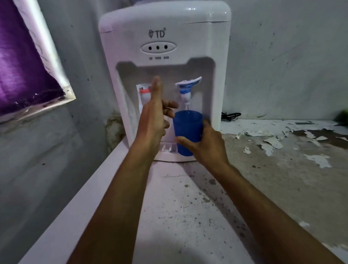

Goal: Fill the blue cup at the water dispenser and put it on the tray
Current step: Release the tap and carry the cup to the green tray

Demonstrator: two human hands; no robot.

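1. Cup: the blue cup (187, 130) sits upright in your right hand (206, 144), directly under the water dispenser's (164, 32) blue tap (187, 89), with a thin stream of water falling into it.
2. Your right hand is wrapped around the cup's lower half, thumb across its front.
3. Your left hand (154, 119) is empty and loosely open left of the cup, index finger raised in front of the dispenser's red tap (144, 93).
4. Beneath the cup lies the dispenser's drip tray (167, 148).
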